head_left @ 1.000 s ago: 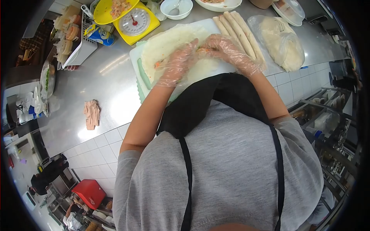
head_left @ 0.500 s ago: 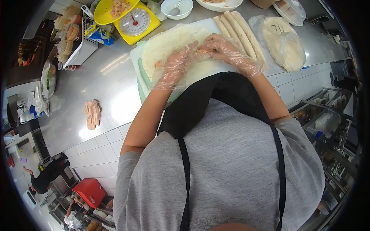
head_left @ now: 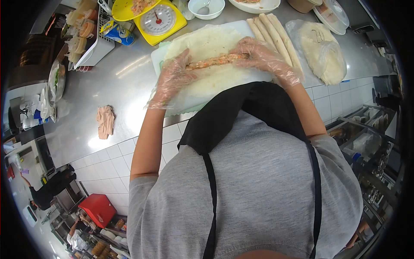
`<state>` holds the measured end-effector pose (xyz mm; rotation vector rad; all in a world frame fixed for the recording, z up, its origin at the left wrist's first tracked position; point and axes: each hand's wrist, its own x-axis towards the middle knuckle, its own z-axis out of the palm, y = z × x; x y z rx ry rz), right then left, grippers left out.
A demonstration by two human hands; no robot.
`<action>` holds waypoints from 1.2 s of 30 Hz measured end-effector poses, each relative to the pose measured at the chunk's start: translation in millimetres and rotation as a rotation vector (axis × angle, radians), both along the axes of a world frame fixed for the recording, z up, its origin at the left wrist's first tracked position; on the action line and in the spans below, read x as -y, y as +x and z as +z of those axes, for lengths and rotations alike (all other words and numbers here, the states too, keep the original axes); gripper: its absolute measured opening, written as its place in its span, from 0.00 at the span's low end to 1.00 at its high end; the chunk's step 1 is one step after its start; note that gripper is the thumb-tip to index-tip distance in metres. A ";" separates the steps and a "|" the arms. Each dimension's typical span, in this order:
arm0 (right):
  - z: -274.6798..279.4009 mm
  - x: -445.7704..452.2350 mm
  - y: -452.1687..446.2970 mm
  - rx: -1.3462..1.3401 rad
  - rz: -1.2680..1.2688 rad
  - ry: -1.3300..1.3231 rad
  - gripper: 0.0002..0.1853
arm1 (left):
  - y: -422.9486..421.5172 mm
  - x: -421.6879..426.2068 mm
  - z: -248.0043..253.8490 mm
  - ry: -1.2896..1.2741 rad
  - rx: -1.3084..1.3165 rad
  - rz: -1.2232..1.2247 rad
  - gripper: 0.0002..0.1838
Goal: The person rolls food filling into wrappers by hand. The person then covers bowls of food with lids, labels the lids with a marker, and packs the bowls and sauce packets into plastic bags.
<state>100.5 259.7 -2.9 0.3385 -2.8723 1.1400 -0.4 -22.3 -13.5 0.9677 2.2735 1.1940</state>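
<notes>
Supporting the whole arrangement is the steel worktop [head_left: 82, 125], on which the white board [head_left: 243, 29] lies flat, probably to give a smooth base. A thin pale sheet [head_left: 202, 41] is spread over it, leaving room around the filling. The bagged pale mass [head_left: 325, 56] lies at 3 o'clock from the filling, its plastic probably keeping it from drying. The yellow scale [head_left: 158, 26] stands at 10 o'clock, within reach. The long pale rolls [head_left: 276, 36] lie side by side at 2 o'clock, apparently to save space. The left hand [head_left: 174, 77], gloved, is loosely open, fingers by the filling's 9 o'clock end; the right hand [head_left: 263, 58], gloved, bends over its 3 o'clock end, whether gripping or pressing cannot be told. The filling [head_left: 215, 61] forms a narrow strip across the sheet, apparently kept straight between them. The crumpled cloth [head_left: 105, 122] lies at 8 o'clock.
</notes>
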 end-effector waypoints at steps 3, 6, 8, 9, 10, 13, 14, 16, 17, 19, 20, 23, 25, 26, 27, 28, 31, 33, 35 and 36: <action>17.1 6.8 -10.0 -0.072 -0.007 0.069 0.18 | 6.9 -5.3 10.5 0.348 0.293 0.191 0.32; 22.5 23.3 -29.7 -0.189 0.099 0.058 0.13 | 8.7 -15.6 29.1 0.274 0.286 0.148 0.26; 12.9 40.4 -42.1 -0.183 0.153 0.065 0.14 | 11.7 -31.7 35.1 -0.120 -0.050 0.169 0.23; 6.3 45.5 -44.8 -0.175 0.207 0.069 0.14 | 8.2 -32.4 24.7 -0.118 -0.053 0.170 0.23; 2.7 49.4 -42.4 -0.176 0.209 0.069 0.14 | 5.3 -32.2 9.2 -0.077 -0.109 0.119 0.24; -9.2 55.6 -34.4 0.093 0.042 -0.127 0.12 | 8.3 -29.4 2.2 -0.055 -0.142 0.070 0.24; -14.0 50.0 -33.0 -0.002 0.067 -0.076 0.12 | 11.2 -29.6 5.7 -0.072 -0.120 0.070 0.23; -5.0 52.1 -30.3 -0.095 0.091 -0.027 0.11 | 13.8 -27.9 8.2 -0.001 -0.117 0.058 0.25; 0.2 54.3 -26.0 -0.095 0.026 -0.045 0.11 | 14.4 -28.1 8.3 0.070 -0.115 0.041 0.26; 1.8 54.7 -22.1 -0.091 -0.043 -0.065 0.10 | 17.6 -35.4 0.3 0.178 -0.018 0.069 0.28; -4.3 50.8 -22.1 -0.163 -0.002 0.031 0.10 | 18.5 -37.9 -3.9 0.287 0.076 0.099 0.30; -9.0 49.7 -21.9 -0.197 0.022 0.123 0.11 | 11.4 -37.0 -7.8 0.046 -0.031 0.027 0.30; -6.4 52.7 -20.0 -0.150 0.005 0.111 0.11 | 10.7 -35.0 -4.2 0.117 0.129 0.071 0.29; -3.3 52.5 -19.0 -0.121 0.005 0.082 0.11 | 9.2 -32.0 -5.2 0.151 0.209 0.093 0.29; -0.9 52.4 -18.3 -0.092 0.004 0.054 0.11 | 7.6 -28.9 -6.3 0.187 0.289 0.117 0.29; -0.6 52.3 -17.6 -0.092 0.003 0.054 0.11 | 2.8 -22.6 -9.9 0.181 0.290 0.079 0.31; -0.6 52.2 -17.7 -0.125 0.003 0.066 0.12 | -1.9 -9.3 -4.3 0.083 0.197 0.048 0.31; -2.3 50.9 -18.4 -0.093 0.020 0.050 0.13 | -0.5 -2.4 -3.4 -0.009 0.106 0.056 0.30; -5.1 49.3 -20.7 -0.086 0.032 0.042 0.14 | -0.6 3.6 -10.8 0.108 0.110 0.079 0.31; -6.7 48.4 -21.6 -0.079 0.042 0.034 0.15 | -1.9 5.6 -10.2 0.108 0.110 0.079 0.31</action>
